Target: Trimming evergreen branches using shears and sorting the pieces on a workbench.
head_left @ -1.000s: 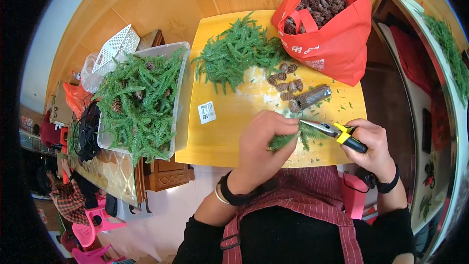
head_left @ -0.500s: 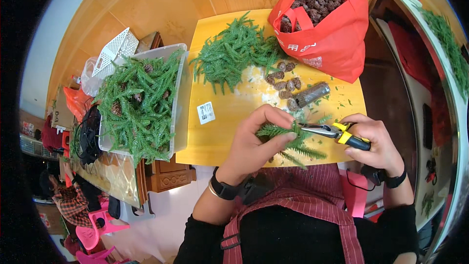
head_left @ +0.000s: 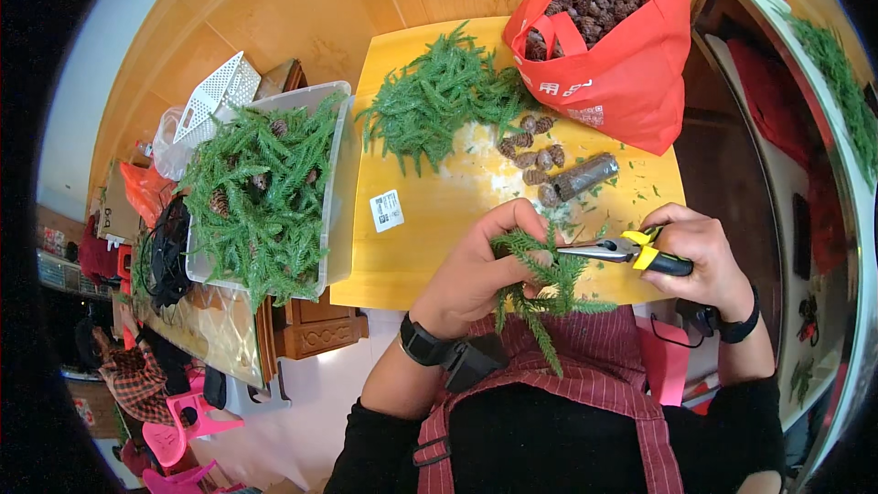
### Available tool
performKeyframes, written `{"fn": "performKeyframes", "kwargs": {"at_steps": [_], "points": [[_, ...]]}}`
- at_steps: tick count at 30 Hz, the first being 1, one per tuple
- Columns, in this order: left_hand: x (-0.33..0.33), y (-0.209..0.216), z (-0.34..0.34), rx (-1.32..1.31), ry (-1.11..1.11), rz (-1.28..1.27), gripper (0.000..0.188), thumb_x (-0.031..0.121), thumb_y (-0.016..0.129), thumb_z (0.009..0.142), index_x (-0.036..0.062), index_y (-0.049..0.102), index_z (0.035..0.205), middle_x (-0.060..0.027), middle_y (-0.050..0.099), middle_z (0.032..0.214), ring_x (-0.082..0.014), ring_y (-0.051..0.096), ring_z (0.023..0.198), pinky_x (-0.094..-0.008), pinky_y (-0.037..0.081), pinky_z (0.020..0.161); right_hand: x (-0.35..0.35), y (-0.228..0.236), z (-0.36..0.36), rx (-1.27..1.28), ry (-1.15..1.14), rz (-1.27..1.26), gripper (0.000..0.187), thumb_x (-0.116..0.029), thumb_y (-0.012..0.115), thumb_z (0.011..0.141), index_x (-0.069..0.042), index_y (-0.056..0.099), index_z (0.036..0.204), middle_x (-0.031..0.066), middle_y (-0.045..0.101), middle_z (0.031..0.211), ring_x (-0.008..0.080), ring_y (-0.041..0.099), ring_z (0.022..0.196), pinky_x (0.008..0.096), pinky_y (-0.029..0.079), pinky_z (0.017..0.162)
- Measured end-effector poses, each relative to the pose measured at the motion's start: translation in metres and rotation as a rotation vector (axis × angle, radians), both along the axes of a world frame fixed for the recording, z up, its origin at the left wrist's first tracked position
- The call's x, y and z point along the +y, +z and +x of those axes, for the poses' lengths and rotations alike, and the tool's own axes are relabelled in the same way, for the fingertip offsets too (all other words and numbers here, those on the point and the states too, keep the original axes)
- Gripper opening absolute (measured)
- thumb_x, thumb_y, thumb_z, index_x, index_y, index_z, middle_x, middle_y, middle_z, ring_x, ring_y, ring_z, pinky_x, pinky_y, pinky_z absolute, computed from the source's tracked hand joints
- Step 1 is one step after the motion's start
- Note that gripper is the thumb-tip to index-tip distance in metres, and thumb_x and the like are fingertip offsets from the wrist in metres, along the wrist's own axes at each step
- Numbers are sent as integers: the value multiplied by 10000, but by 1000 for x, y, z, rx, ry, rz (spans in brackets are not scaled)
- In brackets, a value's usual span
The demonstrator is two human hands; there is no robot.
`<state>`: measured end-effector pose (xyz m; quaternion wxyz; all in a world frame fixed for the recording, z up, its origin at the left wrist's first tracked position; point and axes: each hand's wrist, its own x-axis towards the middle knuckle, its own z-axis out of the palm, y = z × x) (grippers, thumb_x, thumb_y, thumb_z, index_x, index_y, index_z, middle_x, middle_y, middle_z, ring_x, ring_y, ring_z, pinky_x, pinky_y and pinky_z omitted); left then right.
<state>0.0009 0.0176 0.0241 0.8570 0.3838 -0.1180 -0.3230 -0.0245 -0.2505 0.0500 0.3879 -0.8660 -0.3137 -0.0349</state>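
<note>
In my left hand (head_left: 489,261) a green artificial pine sprig (head_left: 558,288) is pinched near its middle, its fronds hanging over the table's near edge. My right hand (head_left: 700,252) grips long-nose pliers (head_left: 622,249) with yellow and black handles. The plier tips reach into the sprig beside my left fingers; what they clamp, if anything, is hidden by needles. Just beyond my hands lie several small brown pine cones (head_left: 526,160) and a dark cylindrical roll (head_left: 585,178). Farther back is a heap of green pine sprigs (head_left: 434,96).
The yellow table (head_left: 393,261) carries a white label (head_left: 386,210) and green scraps. A red bag (head_left: 631,82) full of pine cones stands at the back right. Left of the table is a clear bin (head_left: 340,192) of sprigs with cones. A person (head_left: 137,375) sits far left.
My left hand has turned the sprig, so its fronds now hang lower toward my apron. The pliers have shifted slightly, their tips still at the sprig.
</note>
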Motion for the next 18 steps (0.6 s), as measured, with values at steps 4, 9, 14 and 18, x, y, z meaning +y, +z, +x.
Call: {"fn": "performKeyframes", "kwargs": {"at_steps": [4, 9, 14, 18], "points": [[-3, 4, -2, -96, 155, 142, 182, 1, 632, 758, 73, 489, 847, -65, 559, 891, -103, 536, 689, -214, 451, 540, 2, 3, -2, -45, -39, -61, 241, -116, 712, 622, -20, 491, 614, 109, 540, 609, 316, 609, 758, 352, 481, 634], [-10, 4, -2, -664, 502, 544, 190, -36, 654, 719, 44, 545, 853, -70, 590, 876, -160, 571, 737, -274, 486, 612, 8, 7, -8, -5, -152, -112, 232, -94, 701, 636, -6, 487, 624, 125, 529, 631, 307, 575, 672, 340, 451, 583], [-14, 0, 2, -1464, 827, 896, 255, -69, 675, 634, 37, 553, 831, -113, 627, 893, -292, 593, 793, -322, 474, 694, 15, 15, -14, 109, -241, -178, 204, -84, 692, 650, 3, 507, 650, 134, 524, 652, 282, 534, 596, 332, 415, 543], [-11, 0, 0, -837, 610, 553, 235, -69, 648, 704, 49, 516, 858, -111, 594, 935, -201, 591, 803, -293, 472, 722, 9, 11, -11, 189, -196, -58, 189, -100, 686, 649, -1, 525, 657, 118, 541, 658, 285, 581, 758, 330, 442, 638]]}}
